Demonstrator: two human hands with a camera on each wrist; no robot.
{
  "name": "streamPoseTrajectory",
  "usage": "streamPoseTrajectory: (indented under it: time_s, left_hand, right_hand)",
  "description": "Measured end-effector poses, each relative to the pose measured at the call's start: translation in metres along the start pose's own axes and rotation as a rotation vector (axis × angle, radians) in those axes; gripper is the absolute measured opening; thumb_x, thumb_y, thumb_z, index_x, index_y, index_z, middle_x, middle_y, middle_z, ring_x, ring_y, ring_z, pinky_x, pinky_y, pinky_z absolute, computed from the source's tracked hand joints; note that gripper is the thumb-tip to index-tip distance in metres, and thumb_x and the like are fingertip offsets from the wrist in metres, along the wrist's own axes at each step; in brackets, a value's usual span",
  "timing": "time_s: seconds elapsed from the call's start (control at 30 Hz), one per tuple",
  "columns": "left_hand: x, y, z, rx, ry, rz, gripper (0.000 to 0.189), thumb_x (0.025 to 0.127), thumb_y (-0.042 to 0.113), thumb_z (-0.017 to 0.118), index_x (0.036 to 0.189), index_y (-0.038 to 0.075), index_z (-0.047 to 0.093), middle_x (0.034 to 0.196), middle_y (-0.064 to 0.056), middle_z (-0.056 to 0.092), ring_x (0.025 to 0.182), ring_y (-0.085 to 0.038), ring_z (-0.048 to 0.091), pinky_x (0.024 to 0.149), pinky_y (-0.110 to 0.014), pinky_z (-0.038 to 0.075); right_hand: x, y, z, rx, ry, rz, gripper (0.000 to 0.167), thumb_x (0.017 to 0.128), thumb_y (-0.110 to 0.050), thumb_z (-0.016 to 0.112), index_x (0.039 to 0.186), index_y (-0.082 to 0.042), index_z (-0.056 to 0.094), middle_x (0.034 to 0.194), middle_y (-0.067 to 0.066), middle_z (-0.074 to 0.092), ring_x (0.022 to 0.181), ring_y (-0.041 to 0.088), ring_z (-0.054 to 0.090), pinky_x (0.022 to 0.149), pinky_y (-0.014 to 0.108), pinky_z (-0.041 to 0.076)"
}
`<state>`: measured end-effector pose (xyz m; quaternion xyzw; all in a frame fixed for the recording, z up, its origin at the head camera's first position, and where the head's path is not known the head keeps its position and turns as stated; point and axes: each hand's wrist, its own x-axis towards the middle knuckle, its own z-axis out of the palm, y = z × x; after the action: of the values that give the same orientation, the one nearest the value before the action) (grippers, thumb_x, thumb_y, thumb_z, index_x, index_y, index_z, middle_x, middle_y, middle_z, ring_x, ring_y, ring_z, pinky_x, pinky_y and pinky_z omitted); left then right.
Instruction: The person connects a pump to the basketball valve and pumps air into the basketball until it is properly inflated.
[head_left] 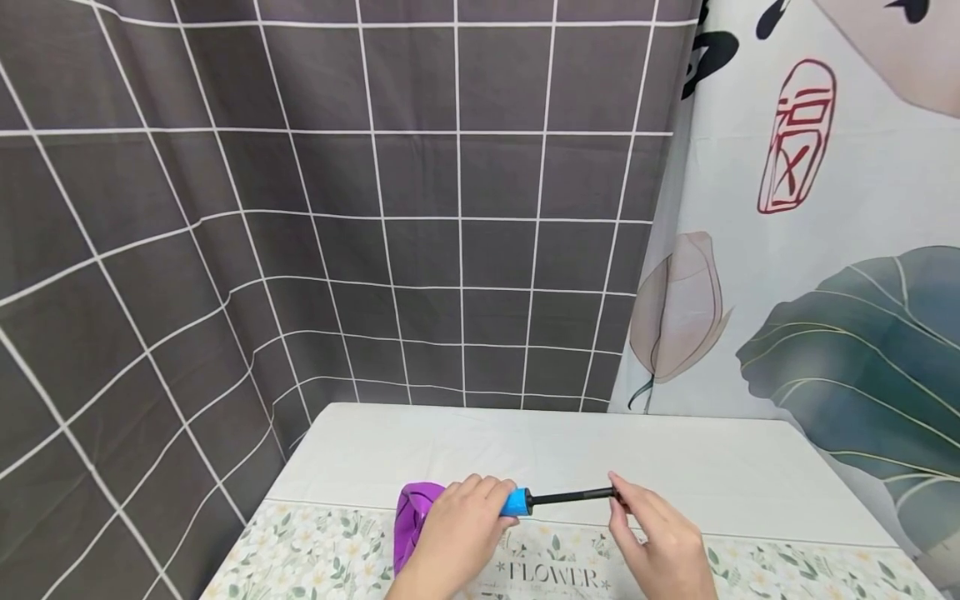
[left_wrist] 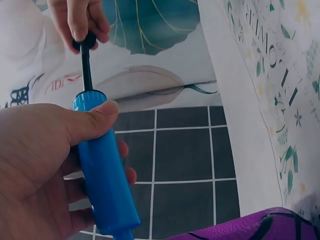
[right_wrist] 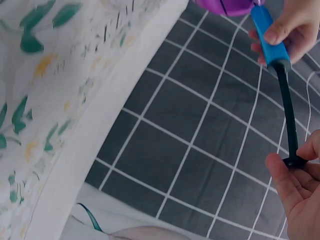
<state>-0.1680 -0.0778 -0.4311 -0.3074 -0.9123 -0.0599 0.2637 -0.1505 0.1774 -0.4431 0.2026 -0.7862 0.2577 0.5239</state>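
My left hand (head_left: 463, 527) grips the blue barrel of a hand pump (left_wrist: 107, 175), with the thumb laid near its collar. The pump's black plunger rod (head_left: 572, 497) is drawn well out to the right. At the rod's end, my right hand (head_left: 666, 542) pinches the small black handle (right_wrist: 295, 161) between thumb and fingers. A crumpled, slack purple ball (head_left: 411, 523) with black lines is beyond the left hand, partly hidden by it. In the right wrist view the pump's narrow end meets the purple ball (right_wrist: 227, 6).
Beneath the hands is a table (head_left: 337, 450) covered with a white cloth and a floral strip lettered "FLOWER". A dark grey gridded curtain (head_left: 495, 175) hangs behind and at the left. A white curtain with leaf prints (head_left: 720, 192) hangs at the right.
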Motion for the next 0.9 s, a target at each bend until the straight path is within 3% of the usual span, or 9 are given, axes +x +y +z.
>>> streamPoseTrajectory:
  time_s: [0.33, 0.47, 0.57, 0.7, 0.9]
  left_hand:
    - [0.001, 0.004, -0.002, 0.035, 0.095, 0.060, 0.034, 0.088, 0.032, 0.077, 0.112, 0.011, 0.067, 0.097, 0.005, 0.068, 0.086, -0.010, 0.061, 0.070, -0.023, 0.050]
    - [0.002, 0.010, 0.000, 0.047, 0.128, 0.090, 0.034, 0.086, 0.033, 0.078, 0.109, 0.010, 0.067, 0.095, 0.004, 0.068, 0.084, -0.010, 0.062, 0.068, -0.023, 0.050]
    - [0.003, 0.014, 0.003, 0.056, 0.143, 0.105, 0.035, 0.085, 0.034, 0.079, 0.108, 0.010, 0.067, 0.092, 0.005, 0.067, 0.082, -0.010, 0.061, 0.067, -0.023, 0.049]
    - [0.004, 0.017, 0.007, 0.055, 0.114, 0.122, 0.037, 0.085, 0.034, 0.080, 0.110, 0.010, 0.068, 0.094, 0.005, 0.067, 0.083, -0.009, 0.062, 0.067, -0.022, 0.049]
    - [0.003, 0.017, 0.009, -0.006, 0.081, 0.123, 0.034, 0.087, 0.036, 0.077, 0.112, 0.015, 0.067, 0.097, 0.008, 0.067, 0.085, -0.006, 0.060, 0.068, -0.018, 0.047]
  right_hand:
    - [0.003, -0.005, 0.005, -0.003, 0.061, 0.024, 0.043, 0.103, -0.033, 0.050, 0.106, 0.000, 0.077, 0.091, 0.009, 0.076, 0.072, 0.020, 0.070, 0.079, 0.005, 0.050]
    - [0.000, -0.013, 0.016, 0.006, 0.091, -0.023, 0.041, 0.104, -0.031, 0.050, 0.105, 0.000, 0.077, 0.092, 0.008, 0.077, 0.073, 0.022, 0.072, 0.077, 0.011, 0.054]
    - [-0.004, -0.023, 0.023, 0.029, 0.050, -0.047, 0.042, 0.105, -0.030, 0.049, 0.106, 0.002, 0.076, 0.091, 0.007, 0.077, 0.073, 0.022, 0.072, 0.072, 0.015, 0.056]
    - [-0.014, -0.032, 0.031, 0.041, -0.033, -0.071, 0.045, 0.106, -0.032, 0.045, 0.108, 0.002, 0.075, 0.088, 0.005, 0.075, 0.070, 0.016, 0.070, 0.064, 0.014, 0.055]
    - [-0.018, -0.027, 0.026, 0.072, -0.082, -0.064, 0.046, 0.106, -0.037, 0.044, 0.107, -0.003, 0.076, 0.087, 0.000, 0.074, 0.067, 0.009, 0.069, 0.062, 0.009, 0.052]
